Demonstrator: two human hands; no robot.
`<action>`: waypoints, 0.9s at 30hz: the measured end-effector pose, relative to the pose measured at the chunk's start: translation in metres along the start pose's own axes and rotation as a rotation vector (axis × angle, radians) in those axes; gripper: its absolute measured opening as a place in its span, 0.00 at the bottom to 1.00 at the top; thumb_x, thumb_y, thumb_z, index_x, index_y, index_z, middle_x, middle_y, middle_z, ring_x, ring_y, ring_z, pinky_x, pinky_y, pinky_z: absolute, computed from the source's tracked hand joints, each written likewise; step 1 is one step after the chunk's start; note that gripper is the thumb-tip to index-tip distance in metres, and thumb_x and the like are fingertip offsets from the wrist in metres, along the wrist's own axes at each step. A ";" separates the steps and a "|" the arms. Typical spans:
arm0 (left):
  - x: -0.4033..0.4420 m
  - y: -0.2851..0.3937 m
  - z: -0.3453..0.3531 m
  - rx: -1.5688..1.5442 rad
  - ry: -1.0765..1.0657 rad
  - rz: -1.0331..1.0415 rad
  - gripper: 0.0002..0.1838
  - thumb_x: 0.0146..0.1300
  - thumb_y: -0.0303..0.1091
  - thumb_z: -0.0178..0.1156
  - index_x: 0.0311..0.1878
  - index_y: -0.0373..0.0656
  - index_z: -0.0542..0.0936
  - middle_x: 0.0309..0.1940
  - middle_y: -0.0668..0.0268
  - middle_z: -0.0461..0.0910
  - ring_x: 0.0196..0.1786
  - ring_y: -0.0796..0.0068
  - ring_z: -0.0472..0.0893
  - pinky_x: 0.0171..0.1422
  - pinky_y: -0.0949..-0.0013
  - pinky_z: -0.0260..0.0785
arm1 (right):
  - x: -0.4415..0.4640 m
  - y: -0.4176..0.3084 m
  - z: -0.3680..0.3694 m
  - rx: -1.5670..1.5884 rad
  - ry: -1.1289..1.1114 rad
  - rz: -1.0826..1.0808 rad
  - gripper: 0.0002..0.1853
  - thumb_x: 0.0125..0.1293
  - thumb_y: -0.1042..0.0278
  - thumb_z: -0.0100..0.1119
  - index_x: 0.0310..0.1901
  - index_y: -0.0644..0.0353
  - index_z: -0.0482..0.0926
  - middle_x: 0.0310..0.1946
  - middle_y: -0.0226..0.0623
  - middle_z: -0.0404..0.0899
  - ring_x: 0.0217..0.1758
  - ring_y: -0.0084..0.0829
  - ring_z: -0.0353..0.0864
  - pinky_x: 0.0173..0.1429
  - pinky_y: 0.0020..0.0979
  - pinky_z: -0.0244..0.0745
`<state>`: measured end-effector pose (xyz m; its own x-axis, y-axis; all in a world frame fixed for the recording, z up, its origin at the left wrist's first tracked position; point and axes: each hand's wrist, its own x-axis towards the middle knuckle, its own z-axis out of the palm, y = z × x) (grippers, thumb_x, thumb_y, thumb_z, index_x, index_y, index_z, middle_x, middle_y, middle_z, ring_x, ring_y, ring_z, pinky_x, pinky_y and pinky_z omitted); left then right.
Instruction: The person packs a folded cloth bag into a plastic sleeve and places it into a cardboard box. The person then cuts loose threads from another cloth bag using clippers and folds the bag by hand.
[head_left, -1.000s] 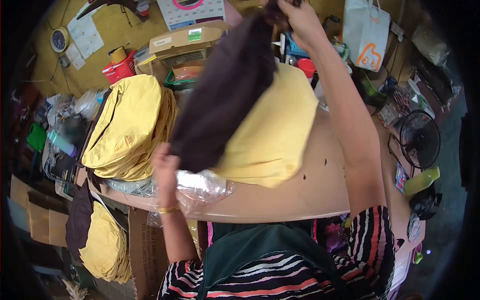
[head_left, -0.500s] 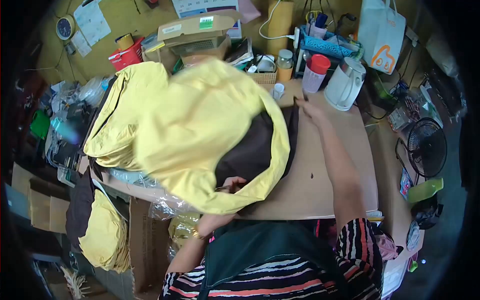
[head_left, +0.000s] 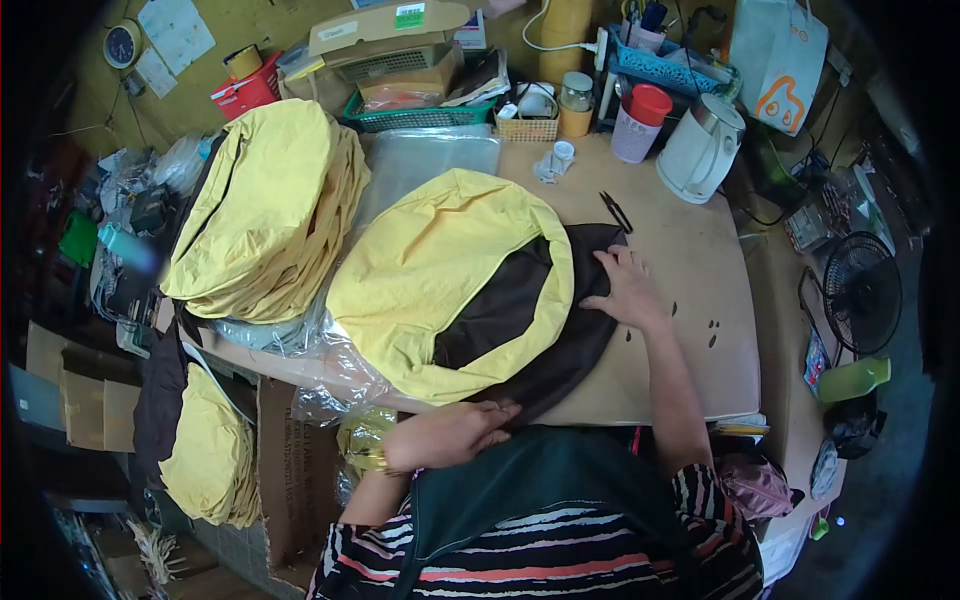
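A sewn yellow and dark brown cloth piece [head_left: 430,270] lies spread on the cardboard-covered table in front of me, its brown part [head_left: 580,350] reaching out to the right. My right hand [head_left: 632,288] rests on the brown cloth's right edge, fingers spread and thumb apart. At the near edge, my left hand [head_left: 450,435] has its fingers together and bent against the brown cloth; the fingertips are partly hidden. Just beyond my right hand lies a small pair of black thread snips [head_left: 615,212].
Left of the cloth stands a stack of similar yellow pieces [head_left: 270,220]. Clear plastic bags [head_left: 430,155] lie behind. A kettle [head_left: 697,160], a red-lidded cup [head_left: 640,125] and a jar [head_left: 576,105] line the back. More yellow pieces [head_left: 205,450] hang at lower left.
The yellow cloth piece has come down flat, uncovering the plastic bags behind it. My right hand has moved down and spread on the brown part; my left hand has come out from inside the cloth.
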<state>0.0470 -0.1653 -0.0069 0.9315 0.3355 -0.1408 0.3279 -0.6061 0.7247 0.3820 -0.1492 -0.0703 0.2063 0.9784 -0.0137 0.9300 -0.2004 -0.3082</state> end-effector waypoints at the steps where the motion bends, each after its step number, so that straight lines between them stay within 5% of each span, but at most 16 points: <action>1: -0.007 0.009 -0.019 -0.125 -0.042 0.190 0.17 0.68 0.26 0.49 0.58 0.35 0.73 0.46 0.52 0.80 0.51 0.55 0.81 0.53 0.64 0.73 | -0.006 0.001 0.004 -0.001 0.016 -0.019 0.43 0.46 0.47 0.74 0.63 0.56 0.69 0.63 0.43 0.63 0.67 0.45 0.60 0.68 0.47 0.58; 3: -0.016 0.029 -0.062 -0.659 -0.104 -0.091 0.15 0.63 0.19 0.46 0.52 0.35 0.75 0.42 0.50 0.79 0.40 0.56 0.83 0.44 0.65 0.75 | -0.017 -0.006 0.007 0.001 0.030 -0.040 0.46 0.44 0.46 0.74 0.65 0.57 0.68 0.64 0.44 0.61 0.68 0.45 0.59 0.69 0.47 0.57; 4: -0.007 0.021 -0.062 -0.439 0.218 -0.066 0.15 0.60 0.17 0.48 0.48 0.37 0.76 0.42 0.53 0.79 0.37 0.58 0.83 0.40 0.67 0.76 | -0.023 -0.015 0.004 -0.030 0.046 -0.078 0.43 0.45 0.49 0.74 0.62 0.58 0.69 0.63 0.44 0.62 0.66 0.46 0.61 0.68 0.46 0.60; 6: 0.027 -0.018 -0.063 0.153 0.417 -0.175 0.17 0.51 0.17 0.55 0.47 0.36 0.78 0.40 0.59 0.78 0.39 0.60 0.82 0.41 0.67 0.77 | -0.031 -0.029 0.009 -0.058 0.054 -0.124 0.39 0.47 0.51 0.74 0.60 0.59 0.70 0.62 0.45 0.63 0.65 0.47 0.63 0.66 0.45 0.63; 9: 0.068 -0.071 -0.013 0.265 0.229 -0.110 0.22 0.45 0.19 0.60 0.49 0.36 0.75 0.46 0.56 0.73 0.52 0.54 0.74 0.59 0.57 0.68 | -0.022 -0.036 0.044 0.208 0.074 -0.099 0.16 0.56 0.68 0.64 0.44 0.63 0.72 0.48 0.54 0.74 0.50 0.53 0.74 0.53 0.44 0.71; 11: 0.086 -0.064 0.022 0.423 0.493 0.079 0.20 0.46 0.22 0.61 0.46 0.36 0.75 0.43 0.58 0.73 0.46 0.54 0.74 0.53 0.59 0.70 | -0.011 -0.034 0.080 0.713 0.010 -0.051 0.15 0.57 0.74 0.60 0.45 0.64 0.71 0.42 0.55 0.75 0.48 0.55 0.75 0.53 0.45 0.71; 15: 0.100 -0.082 0.046 0.507 0.403 0.012 0.17 0.47 0.29 0.62 0.43 0.36 0.75 0.41 0.59 0.72 0.43 0.55 0.73 0.49 0.60 0.68 | -0.031 -0.084 -0.011 0.523 -0.151 0.076 0.14 0.57 0.77 0.57 0.46 0.63 0.72 0.45 0.53 0.74 0.51 0.55 0.73 0.52 0.45 0.71; 17: 0.103 -0.087 0.048 0.430 0.436 0.149 0.14 0.50 0.31 0.60 0.40 0.37 0.76 0.38 0.59 0.72 0.40 0.56 0.72 0.44 0.59 0.67 | -0.035 -0.094 -0.019 0.507 0.481 -0.209 0.16 0.59 0.75 0.58 0.49 0.63 0.71 0.52 0.50 0.72 0.55 0.51 0.73 0.56 0.42 0.71; 19: 0.105 -0.074 0.041 0.387 0.517 0.185 0.12 0.51 0.30 0.59 0.39 0.37 0.76 0.38 0.58 0.74 0.41 0.55 0.73 0.45 0.60 0.67 | -0.037 -0.128 -0.023 1.003 0.139 -0.333 0.20 0.60 0.74 0.59 0.54 0.63 0.69 0.56 0.49 0.69 0.60 0.45 0.71 0.63 0.39 0.67; 20: 0.107 -0.064 0.031 0.350 0.603 0.220 0.10 0.52 0.28 0.57 0.38 0.37 0.77 0.37 0.57 0.76 0.41 0.54 0.75 0.46 0.60 0.68 | -0.034 -0.138 -0.013 1.001 0.053 -0.447 0.25 0.63 0.68 0.59 0.59 0.65 0.64 0.58 0.51 0.68 0.64 0.42 0.68 0.68 0.36 0.61; 22: 0.091 -0.039 -0.016 0.019 0.526 -0.018 0.06 0.55 0.26 0.55 0.35 0.37 0.78 0.35 0.54 0.80 0.42 0.53 0.78 0.48 0.61 0.69 | -0.028 -0.129 -0.003 0.896 0.028 -0.391 0.28 0.64 0.65 0.59 0.62 0.66 0.62 0.60 0.52 0.66 0.66 0.44 0.66 0.69 0.37 0.60; 24: 0.062 -0.045 -0.060 -0.510 0.715 -0.061 0.10 0.66 0.31 0.51 0.40 0.37 0.81 0.40 0.62 0.84 0.46 0.66 0.81 0.49 0.62 0.71 | -0.024 -0.108 -0.006 0.812 -0.073 -0.198 0.34 0.66 0.55 0.57 0.67 0.66 0.58 0.65 0.55 0.61 0.70 0.46 0.61 0.72 0.38 0.57; 25: 0.043 -0.069 -0.084 -0.673 0.802 0.033 0.15 0.72 0.35 0.46 0.48 0.37 0.79 0.45 0.61 0.83 0.49 0.68 0.80 0.53 0.59 0.72 | -0.024 -0.094 -0.008 0.766 -0.054 -0.159 0.35 0.64 0.63 0.60 0.68 0.63 0.55 0.67 0.51 0.58 0.73 0.44 0.56 0.74 0.37 0.53; 26: 0.029 -0.076 -0.105 -1.369 0.696 0.244 0.20 0.74 0.42 0.45 0.54 0.35 0.76 0.50 0.52 0.80 0.55 0.61 0.79 0.60 0.56 0.71 | -0.028 -0.079 -0.008 0.690 -0.057 -0.166 0.38 0.62 0.66 0.61 0.69 0.63 0.53 0.68 0.52 0.57 0.74 0.45 0.55 0.74 0.37 0.53; 27: 0.021 -0.097 -0.113 -1.733 0.848 0.312 0.26 0.72 0.50 0.46 0.57 0.33 0.73 0.54 0.47 0.76 0.59 0.56 0.76 0.65 0.54 0.69 | -0.032 -0.072 -0.005 0.617 -0.060 -0.173 0.40 0.60 0.68 0.63 0.70 0.63 0.51 0.69 0.52 0.56 0.75 0.46 0.54 0.75 0.37 0.52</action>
<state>0.0168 -0.0184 -0.0038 0.4387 0.8982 0.0270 -0.7831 0.3674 0.5018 0.3103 -0.1660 -0.0432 0.0353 0.9987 0.0380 0.5984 0.0093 -0.8011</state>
